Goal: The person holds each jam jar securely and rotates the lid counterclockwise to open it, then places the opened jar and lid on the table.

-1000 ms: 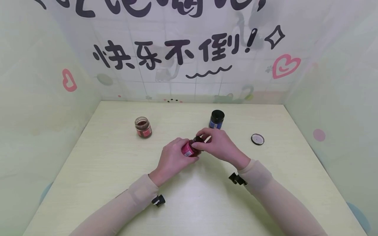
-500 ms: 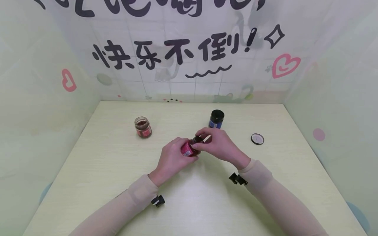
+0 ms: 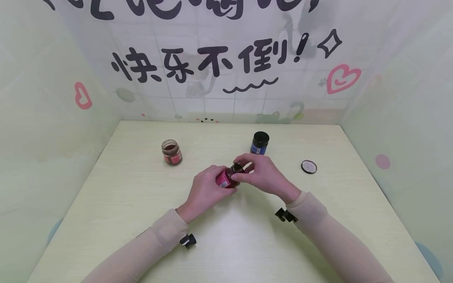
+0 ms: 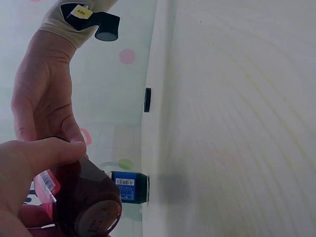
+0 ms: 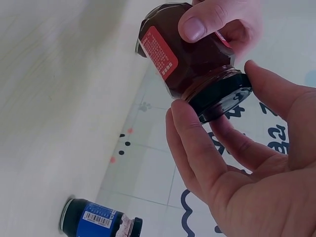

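Note:
Near the middle of the table, my left hand grips a dark jar with a red-pink label, its fingers curled round the glass. The jar is held tilted, its black lid facing my right hand. The thumb and fingertips of my right hand pinch the rim of that lid. In the left wrist view the jar's base faces the camera. Whether the lid is loose on the threads, I cannot tell.
A blue-labelled jar with a black lid stands behind my right hand. Back left stands a lidless jar with a red label. A loose lid lies on the table at the right. Walls border the back and sides.
Both hands stay nearly in place on the jar and its lid. The right hand's fingers have shifted slightly round the lid, and the jar has moved very slightly left.

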The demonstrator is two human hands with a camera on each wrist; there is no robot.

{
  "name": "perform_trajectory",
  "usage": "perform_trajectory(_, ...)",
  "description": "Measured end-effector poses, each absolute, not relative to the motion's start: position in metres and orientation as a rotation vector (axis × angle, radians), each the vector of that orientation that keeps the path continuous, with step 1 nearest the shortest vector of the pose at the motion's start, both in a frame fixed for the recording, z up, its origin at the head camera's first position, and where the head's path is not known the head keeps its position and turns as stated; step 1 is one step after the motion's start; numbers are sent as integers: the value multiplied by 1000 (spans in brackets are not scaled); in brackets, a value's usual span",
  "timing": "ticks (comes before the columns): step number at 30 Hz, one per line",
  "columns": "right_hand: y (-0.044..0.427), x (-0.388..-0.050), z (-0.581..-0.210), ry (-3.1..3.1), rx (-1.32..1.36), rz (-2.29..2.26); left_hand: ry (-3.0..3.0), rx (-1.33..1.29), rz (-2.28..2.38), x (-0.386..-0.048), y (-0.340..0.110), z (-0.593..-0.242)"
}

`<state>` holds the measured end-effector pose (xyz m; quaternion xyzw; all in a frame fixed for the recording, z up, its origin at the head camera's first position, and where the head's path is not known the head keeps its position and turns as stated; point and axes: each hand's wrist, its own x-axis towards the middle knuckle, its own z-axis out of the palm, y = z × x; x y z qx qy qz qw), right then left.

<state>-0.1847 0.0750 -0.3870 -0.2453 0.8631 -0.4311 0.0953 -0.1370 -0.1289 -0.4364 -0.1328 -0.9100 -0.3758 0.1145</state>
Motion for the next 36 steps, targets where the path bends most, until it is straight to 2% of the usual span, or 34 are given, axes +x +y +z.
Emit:
perform_trajectory(20, 77, -182, -391, 2442, -826, -1404, -2679, -343, -1269, -136, -134, -440)
perform_trajectory(36, 82, -183, -396, 2431, -763, -1466, -2696, -269, -1325, -134, -139, -441)
